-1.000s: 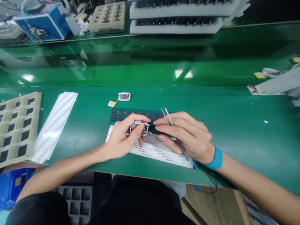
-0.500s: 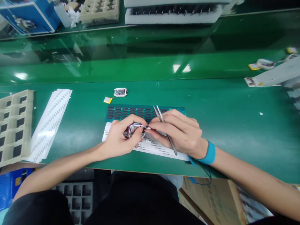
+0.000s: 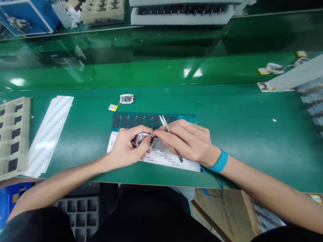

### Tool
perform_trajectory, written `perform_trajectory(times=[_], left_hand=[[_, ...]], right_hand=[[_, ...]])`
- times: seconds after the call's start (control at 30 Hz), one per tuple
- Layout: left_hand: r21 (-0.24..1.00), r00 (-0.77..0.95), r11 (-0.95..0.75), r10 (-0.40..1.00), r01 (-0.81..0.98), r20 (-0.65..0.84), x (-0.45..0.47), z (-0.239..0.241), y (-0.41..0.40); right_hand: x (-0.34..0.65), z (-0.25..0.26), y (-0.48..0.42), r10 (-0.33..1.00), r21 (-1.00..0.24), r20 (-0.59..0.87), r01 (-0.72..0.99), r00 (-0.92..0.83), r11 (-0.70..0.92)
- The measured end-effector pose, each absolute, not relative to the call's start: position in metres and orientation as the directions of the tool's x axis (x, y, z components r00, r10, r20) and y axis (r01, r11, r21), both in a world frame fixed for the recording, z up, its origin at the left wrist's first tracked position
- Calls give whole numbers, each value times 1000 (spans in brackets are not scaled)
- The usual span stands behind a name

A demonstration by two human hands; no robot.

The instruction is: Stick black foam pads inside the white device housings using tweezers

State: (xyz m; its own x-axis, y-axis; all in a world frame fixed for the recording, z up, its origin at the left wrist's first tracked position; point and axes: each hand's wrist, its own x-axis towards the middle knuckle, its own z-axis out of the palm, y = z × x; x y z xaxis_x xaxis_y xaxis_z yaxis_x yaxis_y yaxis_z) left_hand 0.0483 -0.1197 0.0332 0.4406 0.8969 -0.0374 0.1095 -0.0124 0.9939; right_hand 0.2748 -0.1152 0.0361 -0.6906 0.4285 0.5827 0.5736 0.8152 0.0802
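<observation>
A small white-framed electronic housing (image 3: 144, 137) is gripped between the thumb and fingers of my left hand (image 3: 130, 146). My right hand (image 3: 189, 139) carries metal tweezers (image 3: 165, 123) tucked in its fingers, their tips pointing up and away. The thumb and forefinger of that hand pinch at the housing's right edge; whatever small piece lies between them is hidden. Beneath both hands lie a white printed sheet (image 3: 166, 158) and a teal sheet with rows of dark strips (image 3: 126, 121). Behind them rests another housing (image 3: 126, 98) wired to a yellow-edged battery (image 3: 112, 107).
A beige compartment tray (image 3: 24, 137) and white printed strips (image 3: 54, 127) lie at left. At right stand a white holder (image 3: 290, 75) and further battery assemblies (image 3: 275, 68). A shelf behind bears white foam (image 3: 181, 21). A blue cord hangs from my right wristband (image 3: 220, 161).
The whole view has shifted slightly, so things sit a little further left. My right fingertips have drawn in closer against the housing's edge, and the tweezers have turned slightly in my hand.
</observation>
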Motion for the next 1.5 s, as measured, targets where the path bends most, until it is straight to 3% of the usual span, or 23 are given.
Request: perform_trajectory(times=[0.33, 1.0, 1.17, 1.23, 1.27, 1.33, 1.43, 1.5], left_hand=[[996, 447, 12, 893, 87, -50, 48, 34, -121], [990, 424, 10, 903, 141, -69, 50, 26, -123], [991, 439, 69, 892, 112, -112, 50, 19, -120], [989, 443, 106, 885, 99, -140, 49, 18, -121], [989, 443, 106, 885, 101, -141, 49, 19, -122], [991, 438, 73, 892, 114, -116, 47, 21, -124], [992, 442, 33, 893, 123, -84, 44, 24, -122], [992, 446, 41, 890, 120, -91, 44, 26, -121]], right_hand=[[276, 36, -111, 388, 46, 639, 537, -664, 843], [281, 36, -115, 352, 91, 555, 476, -754, 875], [295, 27, -101, 292, 185, 593, 479, -751, 858], [313, 26, -80, 408, 140, 622, 607, -669, 782], [325, 27, -67, 551, 43, 627, 730, -551, 682], [355, 29, -40, 704, -5, 617, 893, -352, 451], [397, 33, -12, 772, -7, 618, 981, -147, 192], [406, 35, -8, 785, -4, 610, 990, -107, 138]])
